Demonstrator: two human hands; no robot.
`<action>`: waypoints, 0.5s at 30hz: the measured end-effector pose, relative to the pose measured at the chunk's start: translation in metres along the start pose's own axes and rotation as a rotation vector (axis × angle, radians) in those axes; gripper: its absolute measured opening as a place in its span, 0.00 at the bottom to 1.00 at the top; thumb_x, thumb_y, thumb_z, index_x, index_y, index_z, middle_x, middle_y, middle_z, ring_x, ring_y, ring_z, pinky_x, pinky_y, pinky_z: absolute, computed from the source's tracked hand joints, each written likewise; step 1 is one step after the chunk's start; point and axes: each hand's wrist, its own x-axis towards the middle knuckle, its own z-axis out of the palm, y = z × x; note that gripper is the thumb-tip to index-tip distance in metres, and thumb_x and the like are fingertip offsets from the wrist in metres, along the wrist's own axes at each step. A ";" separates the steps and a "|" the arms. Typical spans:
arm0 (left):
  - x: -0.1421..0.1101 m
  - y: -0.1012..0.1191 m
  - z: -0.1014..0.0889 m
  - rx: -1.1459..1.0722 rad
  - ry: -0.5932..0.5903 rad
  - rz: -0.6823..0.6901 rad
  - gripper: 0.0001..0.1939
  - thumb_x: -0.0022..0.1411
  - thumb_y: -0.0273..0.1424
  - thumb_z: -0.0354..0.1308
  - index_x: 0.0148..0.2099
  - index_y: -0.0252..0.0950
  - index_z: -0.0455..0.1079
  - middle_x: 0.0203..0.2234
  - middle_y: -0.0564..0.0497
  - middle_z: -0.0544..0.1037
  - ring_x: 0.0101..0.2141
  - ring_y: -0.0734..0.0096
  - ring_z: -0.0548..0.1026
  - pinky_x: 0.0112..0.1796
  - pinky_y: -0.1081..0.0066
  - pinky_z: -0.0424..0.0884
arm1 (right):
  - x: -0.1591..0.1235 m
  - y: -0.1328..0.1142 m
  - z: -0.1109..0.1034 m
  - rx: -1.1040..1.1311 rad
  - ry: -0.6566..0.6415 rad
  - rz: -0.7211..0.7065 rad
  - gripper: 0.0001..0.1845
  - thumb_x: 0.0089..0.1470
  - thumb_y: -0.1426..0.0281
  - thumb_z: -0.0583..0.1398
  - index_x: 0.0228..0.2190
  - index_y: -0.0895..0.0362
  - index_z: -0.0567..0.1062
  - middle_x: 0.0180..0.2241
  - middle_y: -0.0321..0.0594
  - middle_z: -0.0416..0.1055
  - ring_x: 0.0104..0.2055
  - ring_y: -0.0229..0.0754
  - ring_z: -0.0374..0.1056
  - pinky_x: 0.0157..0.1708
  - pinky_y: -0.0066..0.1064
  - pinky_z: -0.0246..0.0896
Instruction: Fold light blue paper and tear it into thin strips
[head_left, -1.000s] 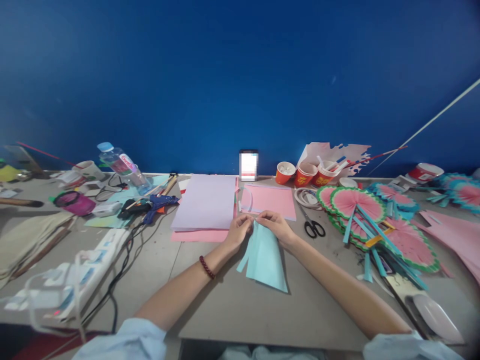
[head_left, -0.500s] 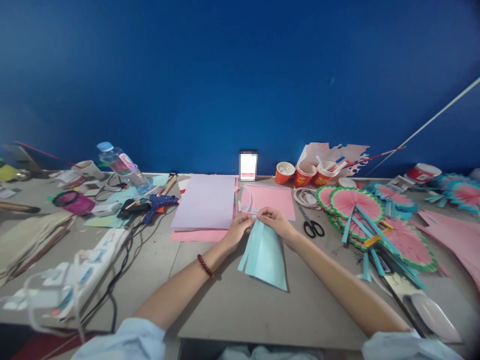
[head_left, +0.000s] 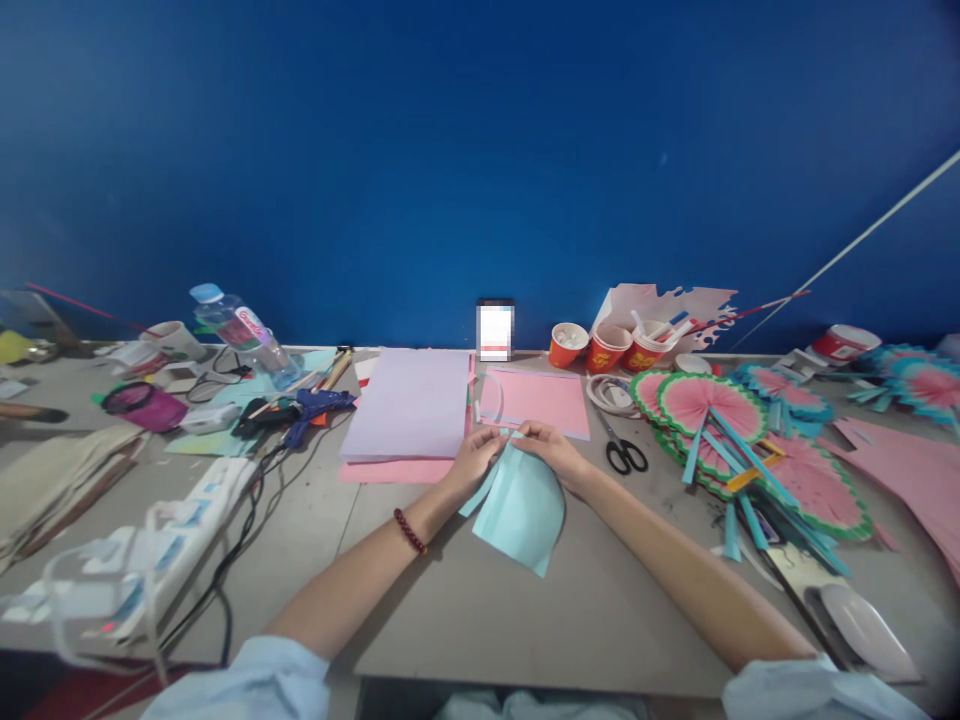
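Over the middle of a gray desk (head_left: 442, 620), a person in light blue sleeves pinches a turquoise sheet of paper (head_left: 521, 510) by its upper end, the left hand (head_left: 474, 465) and right hand (head_left: 555, 462) nearly meeting there. Both are closed on the paper, thumbs and fingertips together; the sheet slopes down toward the person, its right side bowed. A narrow turquoise strip (head_left: 480, 494) extends below the left hand, though whether it is joined to the sheet cannot be told. A dark red beaded bracelet (head_left: 410, 531) circles the left wrist.

Just beyond the hands lie a stack of lilac paper (head_left: 409, 405), over pink paper (head_left: 397, 473), and a separate pink sheet (head_left: 540, 398). Black-handled scissors (head_left: 627, 457) rest to the right of the right hand, near a coiled white cable (head_left: 611, 395) and three red paper cups, one holding pens (head_left: 646, 350). Farther right, pink-and-green pleated paper fans (head_left: 712, 402) overlap in a pile. At left are a blue glue gun (head_left: 313, 403), a tilted plastic bottle (head_left: 241, 328) and a white power strip (head_left: 187, 535).
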 end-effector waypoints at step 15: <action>-0.003 0.003 -0.001 -0.005 -0.054 -0.026 0.18 0.46 0.37 0.62 0.20 0.35 0.57 0.13 0.60 0.57 0.17 0.82 0.54 0.22 0.75 0.49 | -0.001 0.005 -0.005 -0.056 -0.022 0.021 0.18 0.37 0.58 0.68 0.28 0.57 0.73 0.24 0.32 0.72 0.24 0.35 0.66 0.28 0.28 0.60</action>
